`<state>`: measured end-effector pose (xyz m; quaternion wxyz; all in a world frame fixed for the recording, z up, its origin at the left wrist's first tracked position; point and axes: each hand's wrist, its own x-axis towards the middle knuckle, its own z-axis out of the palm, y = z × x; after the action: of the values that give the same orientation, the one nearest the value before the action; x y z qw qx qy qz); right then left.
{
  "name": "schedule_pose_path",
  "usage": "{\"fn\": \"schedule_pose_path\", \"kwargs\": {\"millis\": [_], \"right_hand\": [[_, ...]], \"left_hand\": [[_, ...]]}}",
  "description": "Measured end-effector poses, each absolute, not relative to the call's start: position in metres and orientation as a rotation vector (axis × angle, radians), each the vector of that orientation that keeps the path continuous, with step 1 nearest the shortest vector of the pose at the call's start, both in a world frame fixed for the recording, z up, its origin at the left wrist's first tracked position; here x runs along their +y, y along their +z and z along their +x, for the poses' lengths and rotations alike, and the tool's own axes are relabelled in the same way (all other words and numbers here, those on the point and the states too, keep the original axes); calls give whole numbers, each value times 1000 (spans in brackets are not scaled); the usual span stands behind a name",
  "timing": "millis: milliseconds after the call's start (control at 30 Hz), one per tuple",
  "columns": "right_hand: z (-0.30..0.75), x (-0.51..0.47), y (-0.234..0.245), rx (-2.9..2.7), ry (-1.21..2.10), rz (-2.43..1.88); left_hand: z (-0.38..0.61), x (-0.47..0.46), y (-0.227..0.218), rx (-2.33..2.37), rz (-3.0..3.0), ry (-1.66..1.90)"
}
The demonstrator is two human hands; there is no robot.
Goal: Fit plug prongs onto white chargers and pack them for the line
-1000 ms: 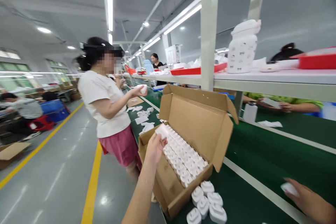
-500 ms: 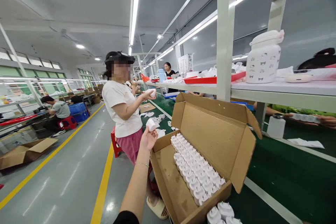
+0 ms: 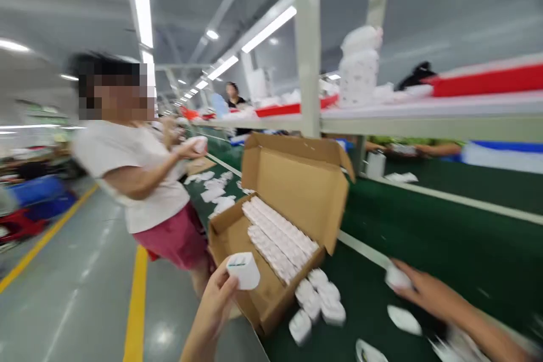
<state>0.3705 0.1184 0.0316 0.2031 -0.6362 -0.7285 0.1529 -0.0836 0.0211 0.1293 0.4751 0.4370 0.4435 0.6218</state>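
My left hand point(image 3: 216, 294) is closed on a small white candle-shaped piece point(image 3: 244, 271), held in front of the near side of an open cardboard box point(image 3: 292, 181). A dark mark shows on one face of this piece. Inside the box stand rows of similar white pieces point(image 3: 280, 237), blurred by motion. Over the green work surface at the lower right, my right hand point(image 3: 418, 285) is closed on another white piece point(image 3: 397, 277), partly covered by its fingers. Several loose white pieces point(image 3: 320, 300) stand beside the box.
A co-worker point(image 3: 139, 169) in a white shirt stands at the left, holding a white piece point(image 3: 197, 146). A shelf point(image 3: 424, 119) on posts runs above the green bench point(image 3: 466, 249), bearing a white bottle point(image 3: 360, 70) and red trays. Another person's hands work beneath it.
The view has turned right. My left hand has come back toward me with its piece, from beyond the box to its near side. My right hand has come into view.
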Motion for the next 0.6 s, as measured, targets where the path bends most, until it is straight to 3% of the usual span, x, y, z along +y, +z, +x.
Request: {"fn": "schedule_pose_path", "kwargs": {"millis": [100, 367, 600], "right_hand": [[377, 104, 50, -2073, 650, -1799], [406, 97, 47, -1965, 608, -1990], [372, 95, 46, -1960, 462, -2087]], "left_hand": [[-55, -4, 98, 1216, 1104, 1283], [-9, -15, 73, 1119, 1709, 751], [16, -29, 7, 1243, 2152, 782]]}}
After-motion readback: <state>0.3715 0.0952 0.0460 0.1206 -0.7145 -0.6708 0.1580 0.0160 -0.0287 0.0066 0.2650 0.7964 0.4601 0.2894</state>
